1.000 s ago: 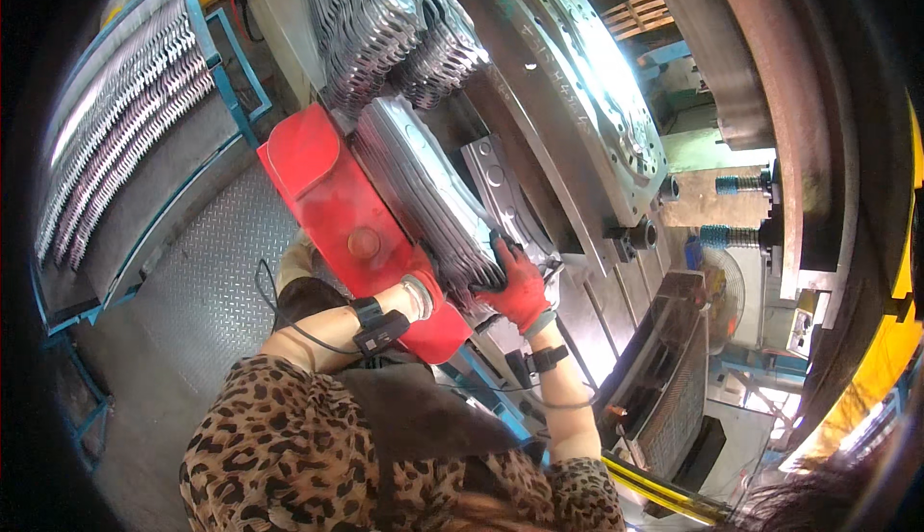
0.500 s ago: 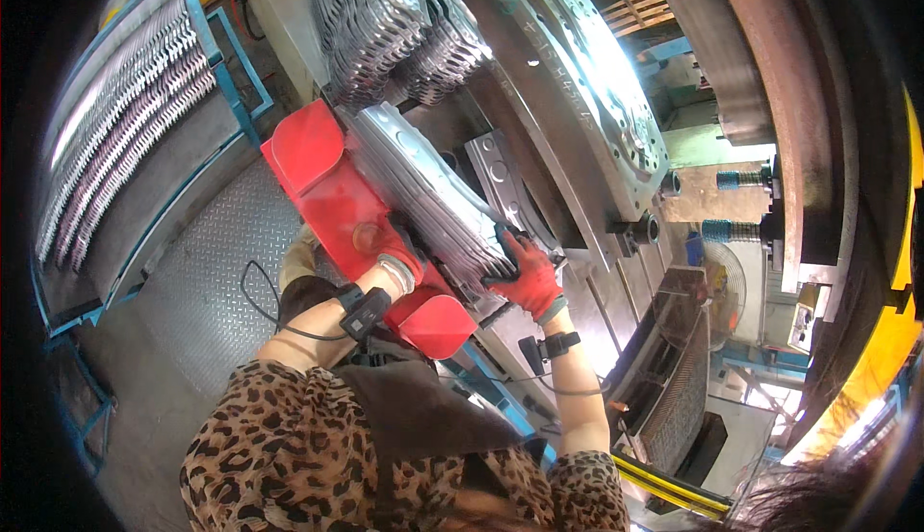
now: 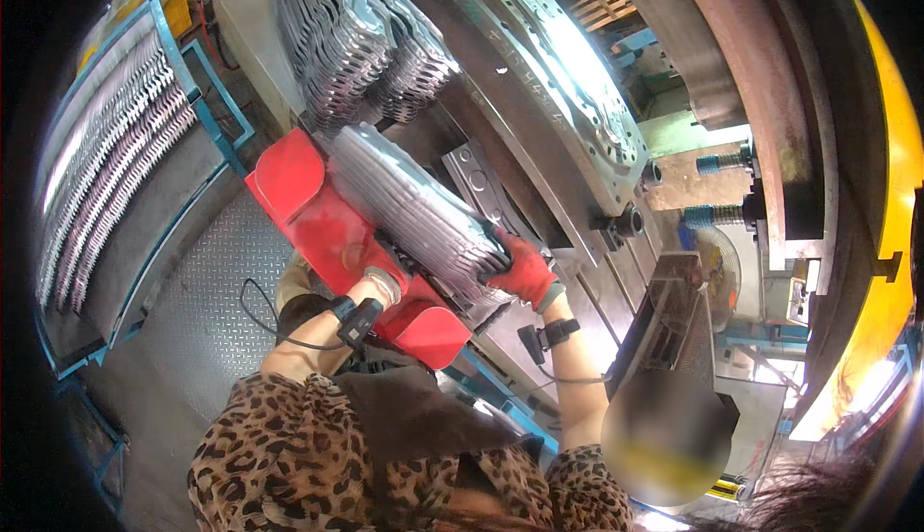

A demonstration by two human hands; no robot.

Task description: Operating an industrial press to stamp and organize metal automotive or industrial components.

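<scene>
My right hand (image 3: pixel 523 274), in a red glove with a dark palm, is closed round the near right end of a stack of thin, silvery pressed metal panels (image 3: pixel 399 200). My left hand (image 3: pixel 385 274), also in a red glove, is at the stack's near left side, just above a red trough-like piece (image 3: pixel 332 233) with rounded end plates. Its fingers are mostly hidden at the stack's edge. The panels lie face to face and slope down toward my right hand. A single pressed panel with round marks (image 3: pixel 476 183) lies just beyond the stack.
Bunched metal panels (image 3: pixel 337 51) stand behind the stack. A thick steel die plate (image 3: pixel 563 79) rises beyond, with press columns (image 3: pixel 717 214) to its right. On the left, a blue-framed rack (image 3: pixel 214 118) holds rows of panels above a chequered metal floor plate (image 3: pixel 231 291).
The view has shifted slightly. The stack sits a little nearer to me and its panels are more fanned out. My left hand has moved slightly nearer too; the right still grips the stack's end.
</scene>
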